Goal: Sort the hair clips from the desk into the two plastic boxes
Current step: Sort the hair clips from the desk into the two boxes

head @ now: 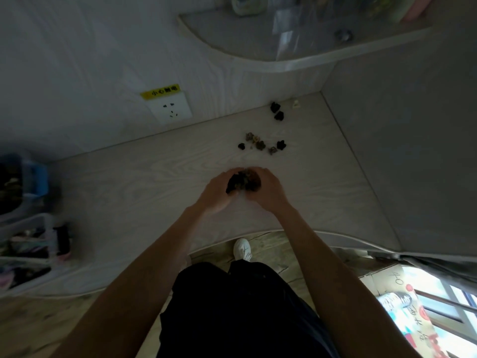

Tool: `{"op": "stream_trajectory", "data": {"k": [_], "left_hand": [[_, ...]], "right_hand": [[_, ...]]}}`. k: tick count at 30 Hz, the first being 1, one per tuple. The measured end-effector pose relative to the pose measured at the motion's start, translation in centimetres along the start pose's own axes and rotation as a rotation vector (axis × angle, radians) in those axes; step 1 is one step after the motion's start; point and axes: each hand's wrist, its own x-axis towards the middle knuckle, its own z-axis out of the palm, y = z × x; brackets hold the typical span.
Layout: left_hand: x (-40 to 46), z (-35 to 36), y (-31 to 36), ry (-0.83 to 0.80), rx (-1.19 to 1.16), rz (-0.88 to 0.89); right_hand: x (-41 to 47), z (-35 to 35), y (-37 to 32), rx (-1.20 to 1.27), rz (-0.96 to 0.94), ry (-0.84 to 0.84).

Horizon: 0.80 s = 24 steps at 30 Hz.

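Observation:
My left hand [216,192] and my right hand [268,189] are cupped together over the middle of the pale wooden desk [129,192], holding a heap of dark and brown hair clips [242,182] between them. Several small clips [262,145] lie loose on the desk beyond my hands. Two black clips [276,111] sit farther back near the wall, with a small pale clip [296,103] in the corner. At the desk's left edge stand two clear plastic boxes, the far box [31,182] holding dark clips and the near box [38,244] holding mixed coloured ones.
A wall socket [170,109] with a yellow label sits above the desk's back edge. A curved shelf [284,55] overhangs the far corner. A side panel [400,151] closes the desk on the right. Below are my dark trousers, a white shoe [242,249] and a cardboard box [402,301].

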Motion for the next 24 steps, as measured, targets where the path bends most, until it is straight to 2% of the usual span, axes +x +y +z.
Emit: {"op": "stream_trajectory", "data": {"k": [5, 14, 19, 24], "left_hand": [[-1.1, -0.9, -0.9, 0.054, -0.059, -0.031], [-4.0, -4.9, -4.1, 0.134, -0.178, -0.090], [-7.5, -9.9, -5.2, 0.308, -0.253, -0.035], [-12.8, -17.4, -8.1, 0.541, -0.264, -0.015]], "right_hand": [[0.7, 1.7, -2.4, 0.034, 0.043, -0.032], [0.0, 5.4, -6.1, 0.280, 0.056, -0.022], [-0.5, 7.7, -11.9, 0.348, -0.130, -0.002], [-0.4, 11.6, -20.9, 0.356, -0.357, -0.073]]}}
